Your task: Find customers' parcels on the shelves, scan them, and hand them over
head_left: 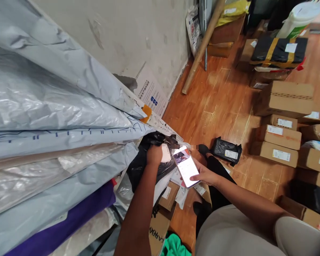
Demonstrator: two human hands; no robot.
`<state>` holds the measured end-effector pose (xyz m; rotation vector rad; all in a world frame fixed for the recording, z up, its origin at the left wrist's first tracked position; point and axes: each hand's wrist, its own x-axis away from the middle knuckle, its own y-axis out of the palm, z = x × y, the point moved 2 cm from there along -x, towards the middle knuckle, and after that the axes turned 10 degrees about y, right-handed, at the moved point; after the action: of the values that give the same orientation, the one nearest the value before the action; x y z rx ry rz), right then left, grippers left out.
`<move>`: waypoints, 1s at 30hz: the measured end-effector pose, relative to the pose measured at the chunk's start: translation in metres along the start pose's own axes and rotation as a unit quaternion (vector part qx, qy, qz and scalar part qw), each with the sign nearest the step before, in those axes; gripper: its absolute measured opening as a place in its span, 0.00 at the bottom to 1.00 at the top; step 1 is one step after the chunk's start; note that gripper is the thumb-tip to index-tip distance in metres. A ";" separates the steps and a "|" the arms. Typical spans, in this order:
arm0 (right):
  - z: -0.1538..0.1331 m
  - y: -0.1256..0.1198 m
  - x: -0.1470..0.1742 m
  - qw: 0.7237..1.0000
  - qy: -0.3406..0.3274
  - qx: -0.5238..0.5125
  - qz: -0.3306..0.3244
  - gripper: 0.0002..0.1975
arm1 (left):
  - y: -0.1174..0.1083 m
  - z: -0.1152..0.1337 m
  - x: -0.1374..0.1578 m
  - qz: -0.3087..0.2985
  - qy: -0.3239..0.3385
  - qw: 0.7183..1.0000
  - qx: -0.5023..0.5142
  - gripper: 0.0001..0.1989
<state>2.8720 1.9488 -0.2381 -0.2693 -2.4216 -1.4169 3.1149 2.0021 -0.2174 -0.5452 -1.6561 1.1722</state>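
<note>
My right hand (204, 175) holds a smartphone (186, 167), its thumb lying on the lower part of the lit screen. The upper part of that screen shows a dark picture; the rest is mostly white. My left hand (154, 155) grips a black plastic parcel (140, 161) from above, and its fingertips are partly hidden in the folds. A pale label (165, 153) lies on the black plastic between the hand and the phone. Below the phone, a small cardboard box (168, 195) with a white label sits among other packages.
Large stacked plastic-wrapped packages (56, 96) fill the left side. A printed board (152, 90) leans against the wall. A black parcel (226, 150) lies on the wooden floor, with stacked cardboard boxes (290, 96) on the right. A long cardboard tube (202, 49) leans at the back.
</note>
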 end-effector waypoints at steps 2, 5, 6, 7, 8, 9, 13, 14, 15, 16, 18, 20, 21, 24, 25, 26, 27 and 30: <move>0.005 -0.002 -0.006 1.000 0.004 -0.008 -0.007 0.48 | -0.003 -0.016 -0.007 0.057 0.037 0.997 -0.026 0.20; 0.015 0.001 -0.021 0.999 0.007 -0.025 -0.024 0.46 | 0.000 -0.036 -0.012 0.108 0.079 0.990 -0.050 0.19; 0.018 0.004 -0.027 0.999 0.007 -0.031 -0.030 0.45 | 0.001 -0.040 -0.012 0.118 0.091 0.987 -0.054 0.19; 0.021 0.008 -0.034 0.999 0.008 -0.037 -0.038 0.44 | 0.003 -0.042 -0.013 0.125 0.105 0.985 -0.056 0.20; 0.024 0.012 -0.042 0.998 0.009 -0.044 -0.046 0.44 | 0.005 -0.044 -0.013 0.130 0.118 0.983 -0.056 0.21; 0.025 0.016 -0.049 0.997 0.009 -0.050 -0.053 0.44 | 0.006 -0.045 -0.013 0.133 0.132 0.981 -0.053 0.22; 0.026 0.031 -0.072 0.996 0.004 -0.066 -0.059 0.43 | 0.007 -0.049 -0.010 0.143 0.168 0.975 -0.016 0.21; 0.025 0.034 -0.075 0.996 0.002 -0.068 -0.059 0.44 | 0.006 -0.049 -0.009 0.146 0.172 0.974 -0.003 0.21; 0.024 0.037 -0.078 0.996 0.001 -0.071 -0.060 0.44 | 0.006 -0.050 -0.007 0.148 0.176 0.973 0.009 0.20; 0.023 0.039 -0.080 0.995 0.002 -0.072 -0.062 0.44 | 0.005 -0.051 -0.006 0.149 0.178 0.972 0.021 0.19; 0.022 0.043 -0.082 0.995 0.003 -0.075 -0.063 0.45 | 0.004 -0.052 -0.004 0.150 0.181 0.971 0.042 0.18; 0.021 0.045 -0.082 0.995 0.005 -0.076 -0.062 0.44 | 0.004 -0.053 -0.003 0.150 0.182 0.970 0.057 0.17; 0.020 0.046 -0.082 0.995 0.006 -0.077 -0.061 0.44 | 0.004 -0.053 -0.003 0.151 0.182 0.970 0.062 0.17; 0.019 0.047 -0.083 0.995 0.003 -0.078 -0.055 0.48 | 0.006 -0.053 -0.004 0.152 0.183 0.969 0.070 0.18; 0.018 0.048 -0.083 0.995 0.001 -0.079 -0.053 0.49 | 0.007 -0.054 -0.004 0.152 0.182 0.969 0.071 0.17; 0.017 0.047 -0.083 0.995 0.000 -0.079 -0.052 0.50 | 0.008 -0.054 -0.005 0.152 0.182 0.969 0.071 0.17; 0.017 0.047 -0.083 0.996 -0.001 -0.079 -0.051 0.51 | 0.009 -0.054 -0.005 0.152 0.181 0.969 0.072 0.16; 0.017 0.046 -0.084 0.996 -0.003 -0.079 -0.047 0.51 | 0.010 -0.055 -0.005 0.151 0.180 0.969 0.072 0.16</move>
<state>2.9618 1.9858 -0.2389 -0.1982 -2.3581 -1.6560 3.1645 2.0260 -0.2262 -0.8826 -1.1955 1.3114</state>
